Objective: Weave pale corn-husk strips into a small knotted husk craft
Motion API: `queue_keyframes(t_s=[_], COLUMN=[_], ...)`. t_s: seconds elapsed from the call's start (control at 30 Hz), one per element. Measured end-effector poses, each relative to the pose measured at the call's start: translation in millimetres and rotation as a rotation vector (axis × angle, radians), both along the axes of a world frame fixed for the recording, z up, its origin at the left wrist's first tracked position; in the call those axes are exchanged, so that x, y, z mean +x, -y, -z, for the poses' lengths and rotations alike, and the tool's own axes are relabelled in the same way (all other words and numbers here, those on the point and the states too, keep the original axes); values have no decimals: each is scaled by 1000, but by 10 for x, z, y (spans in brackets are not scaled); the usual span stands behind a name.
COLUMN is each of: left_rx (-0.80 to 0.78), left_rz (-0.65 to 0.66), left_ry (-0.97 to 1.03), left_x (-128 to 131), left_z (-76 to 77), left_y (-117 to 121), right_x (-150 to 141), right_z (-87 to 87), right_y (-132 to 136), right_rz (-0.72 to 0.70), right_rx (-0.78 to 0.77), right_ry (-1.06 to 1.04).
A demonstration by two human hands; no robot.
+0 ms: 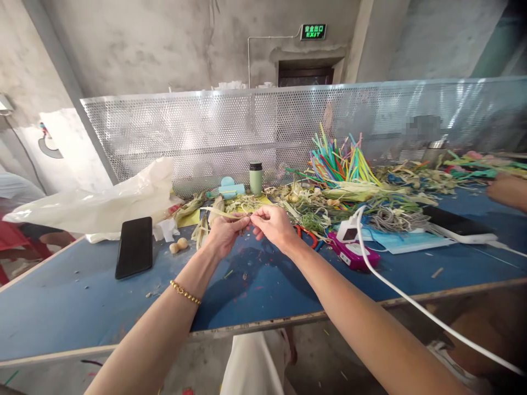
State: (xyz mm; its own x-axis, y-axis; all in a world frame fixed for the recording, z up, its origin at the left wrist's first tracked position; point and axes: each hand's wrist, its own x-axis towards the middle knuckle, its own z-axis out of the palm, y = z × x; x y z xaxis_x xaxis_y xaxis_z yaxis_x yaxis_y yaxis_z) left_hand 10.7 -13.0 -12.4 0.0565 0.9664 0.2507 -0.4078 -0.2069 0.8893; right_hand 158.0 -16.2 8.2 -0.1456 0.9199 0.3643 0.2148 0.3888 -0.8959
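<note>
Over the middle of the blue table point(74, 307), my left hand point(225, 231) and my right hand point(272, 224) meet fingertip to fingertip. Both pinch a thin pale strip of corn husk point(222, 213) that runs out to the left of my left hand. A gold bead bracelet sits on my left wrist. Just beyond my hands lies a heap of dried husks point(296, 197) and green fibres.
A black phone point(134, 247) lies left, beside a white plastic bag point(102, 203). A green flask point(256, 178), coloured straws point(341, 159), red-handled scissors point(308, 235), a pink device with a white cable point(354, 253) and another phone point(453, 222) lie around. Another person's hand point(508, 189) is far right.
</note>
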Motion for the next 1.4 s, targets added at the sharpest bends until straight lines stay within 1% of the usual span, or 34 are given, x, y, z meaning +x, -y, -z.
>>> queue_keyframes(t_s=[0.13,0.27,0.37,0.53,0.63,0.73,0.83,0.93,1.1,1.23,1.4], left_rx=[-32,-80,-103,-111,-117,-123,-127,-132,-102,-81,-90], left_rz=[-91,-85,-101,-138,-153,-138,-75,-18,31,24,-17], left_ry=[77,116,129,166,179,180,152,129,77,21,37], left_x=[11,21,33,61,66,47,16,0,16,14,-6], left_z=[-5,-19,-26,-40,-44,-28,3,21,-4,-31,-31], left_y=[6,19,29,62,69,43,6,-7,32,48,29], right_x=[-21,-32,-28,-23,-19,-7,10,21,20,26,34], right_z=[31,26,-4,-27,-15,-13,-24,-27,4,11,1], right_y=[-19,-18,-3,6,2,11,26,24,-6,1,13], right_rz=[-25,-32,-44,-75,-84,-86,-119,-108,-90,-98,-135], right_rx=[-72,-91,-137,-217,-227,-229,-254,-264,-232,-207,-213], right_ry=[4,-36,-63,-97,-92,-106,-142,-196,-224,-201,-167])
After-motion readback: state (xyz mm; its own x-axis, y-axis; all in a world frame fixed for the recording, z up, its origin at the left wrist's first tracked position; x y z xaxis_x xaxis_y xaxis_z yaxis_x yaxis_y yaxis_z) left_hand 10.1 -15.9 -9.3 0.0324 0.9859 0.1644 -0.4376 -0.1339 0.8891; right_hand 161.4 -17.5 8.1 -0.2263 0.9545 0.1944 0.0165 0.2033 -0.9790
